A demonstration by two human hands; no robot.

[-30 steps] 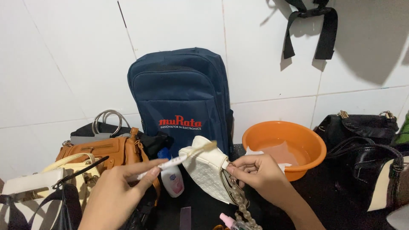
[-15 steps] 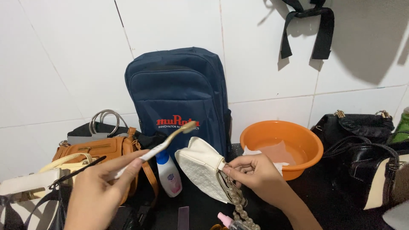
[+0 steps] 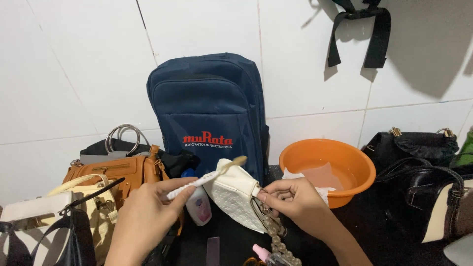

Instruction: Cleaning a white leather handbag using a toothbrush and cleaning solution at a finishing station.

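Fingers of my left hand are pinched tight round a white toothbrush, bristles touching the top of the small white purse. My right hand grips the purse's right edge by its chain, orange basin just right of it.

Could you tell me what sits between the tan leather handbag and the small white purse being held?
In the head view, a small white bottle with a blue cap stands between the tan leather handbag and the white purse, partly behind the left hand holding the toothbrush.
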